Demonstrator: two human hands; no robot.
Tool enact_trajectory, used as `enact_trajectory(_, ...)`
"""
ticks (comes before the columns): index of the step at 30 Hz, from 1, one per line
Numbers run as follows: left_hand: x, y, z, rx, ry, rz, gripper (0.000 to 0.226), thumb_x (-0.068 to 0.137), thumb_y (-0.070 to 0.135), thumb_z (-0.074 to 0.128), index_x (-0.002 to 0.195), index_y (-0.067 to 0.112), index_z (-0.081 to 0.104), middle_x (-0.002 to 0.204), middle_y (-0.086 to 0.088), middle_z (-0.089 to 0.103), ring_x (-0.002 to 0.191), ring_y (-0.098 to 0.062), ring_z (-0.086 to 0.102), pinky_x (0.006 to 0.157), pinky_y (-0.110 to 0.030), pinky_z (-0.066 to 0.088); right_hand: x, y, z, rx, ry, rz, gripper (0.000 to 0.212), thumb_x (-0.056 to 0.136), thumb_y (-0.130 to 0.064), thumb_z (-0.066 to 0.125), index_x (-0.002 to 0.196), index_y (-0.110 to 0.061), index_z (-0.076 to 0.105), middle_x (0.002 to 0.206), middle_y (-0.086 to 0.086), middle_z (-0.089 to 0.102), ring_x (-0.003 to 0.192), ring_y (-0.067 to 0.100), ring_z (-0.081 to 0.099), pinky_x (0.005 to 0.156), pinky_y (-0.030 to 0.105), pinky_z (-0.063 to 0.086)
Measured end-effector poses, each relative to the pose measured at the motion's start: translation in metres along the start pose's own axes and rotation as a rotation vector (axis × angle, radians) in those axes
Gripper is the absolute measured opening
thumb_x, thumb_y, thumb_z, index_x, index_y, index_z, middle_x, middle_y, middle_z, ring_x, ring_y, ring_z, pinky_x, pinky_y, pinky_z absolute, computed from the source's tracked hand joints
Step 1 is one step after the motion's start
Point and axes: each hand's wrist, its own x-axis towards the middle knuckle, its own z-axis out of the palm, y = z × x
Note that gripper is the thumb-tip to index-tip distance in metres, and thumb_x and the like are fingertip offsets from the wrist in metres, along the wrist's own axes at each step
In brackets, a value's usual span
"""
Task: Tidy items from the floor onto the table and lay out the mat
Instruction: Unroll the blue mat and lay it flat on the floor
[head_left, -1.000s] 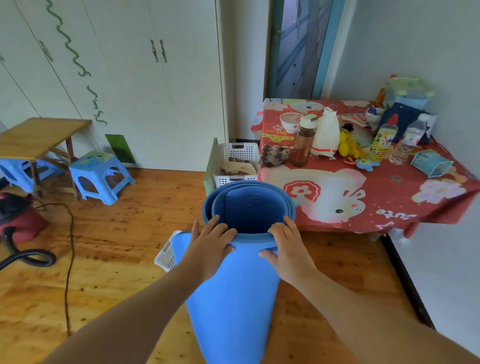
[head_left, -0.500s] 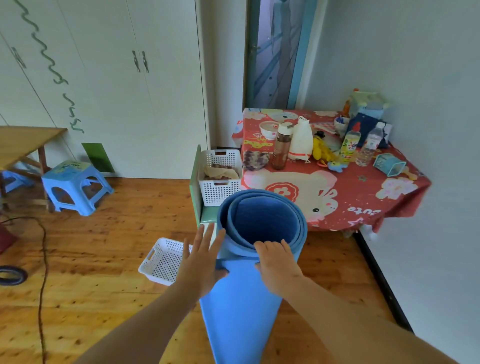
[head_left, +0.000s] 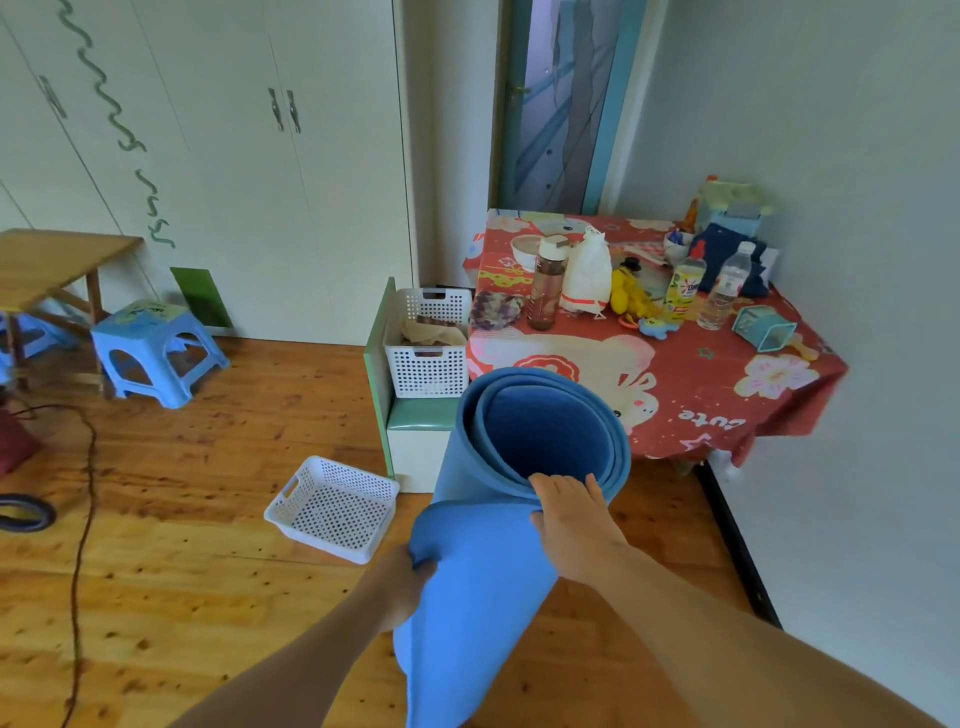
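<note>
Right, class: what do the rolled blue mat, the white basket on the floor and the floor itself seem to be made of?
Mat: probably soft foam, matte; it rolls in thick layers and its loose edge bends where the left hand grips it. Basket: likely moulded plastic, white, with even rows of holes. Floor: looks like varnished wood; boards, knots and a sheen show.

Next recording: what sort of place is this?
Probably a room in a home, perhaps a child's playroom: white wardrobe doors, a low blue stool on a wooden floor, and a cluttered table under a red cartoon cloth. The left hand and right hand grip a rolled mat.
</note>
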Motion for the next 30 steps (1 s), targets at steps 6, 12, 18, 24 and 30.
enact_trajectory(6, -0.026, 0.061, 0.054, 0.378, -0.052, 0.161, 0.031, 0.098, 0.032, 0.040, 0.121, 0.016, 0.053, 0.093, -0.001, 0.060, 0.078, -0.018, 0.056, 0.061, -0.027, 0.040, -0.041, 0.070, -0.018, 0.042, -0.078, 0.138, 0.062, 0.096, -0.016, 0.042, 0.149, -0.022, 0.010, 0.151, 0.005, 0.027, 0.142, 0.024, 0.019, 0.119, 0.051, 0.008)
enact_trajectory(12, -0.052, 0.142, 0.136, 0.584, -0.085, 0.317, 0.028, 0.098, 0.031, 0.037, 0.110, 0.012, 0.054, 0.102, -0.010, 0.060, 0.086, -0.021, 0.051, 0.071, -0.030, 0.034, -0.096, 0.100, -0.049, -0.207, 0.083, -0.326, 0.059, 0.092, -0.013, 0.048, 0.145, -0.019, 0.024, 0.147, 0.008, 0.034, 0.136, 0.029, 0.029, 0.111, 0.041, 0.022)
enact_trajectory(18, -0.064, 0.152, 0.204, 0.508, -0.085, 0.327, 0.017, 0.091, 0.033, 0.048, 0.077, 0.025, 0.046, 0.068, 0.009, 0.046, 0.078, -0.020, 0.051, 0.060, -0.028, 0.032, -0.146, 0.170, -0.060, -0.085, -0.001, -0.202, 0.026, 0.096, -0.010, 0.041, 0.119, -0.014, 0.054, 0.116, 0.005, 0.055, 0.103, 0.025, 0.052, 0.079, 0.035, 0.043)
enact_trajectory(24, -0.052, 0.077, 0.246, 0.584, -0.031, 0.211, 0.021, 0.093, 0.026, 0.044, 0.112, 0.022, 0.052, 0.104, -0.003, 0.065, 0.103, -0.026, 0.062, 0.078, -0.033, 0.045, -0.222, 0.242, -0.059, 0.038, 0.118, -0.161, 0.024, 0.098, -0.018, 0.040, 0.111, -0.018, 0.060, 0.107, -0.005, 0.060, 0.095, 0.017, 0.053, 0.085, 0.032, 0.043)
enact_trajectory(30, -0.080, 0.095, 0.293, 0.916, -0.065, 0.399, 0.026, 0.098, 0.031, 0.033, 0.114, 0.015, 0.047, 0.115, -0.011, 0.063, 0.109, -0.034, 0.058, 0.086, -0.042, 0.047, -0.267, 0.280, -0.038, -0.383, 0.113, 0.143, 0.037, 0.082, -0.004, 0.054, 0.118, -0.017, 0.052, 0.116, 0.007, 0.057, 0.123, 0.033, 0.046, 0.104, 0.050, 0.032)
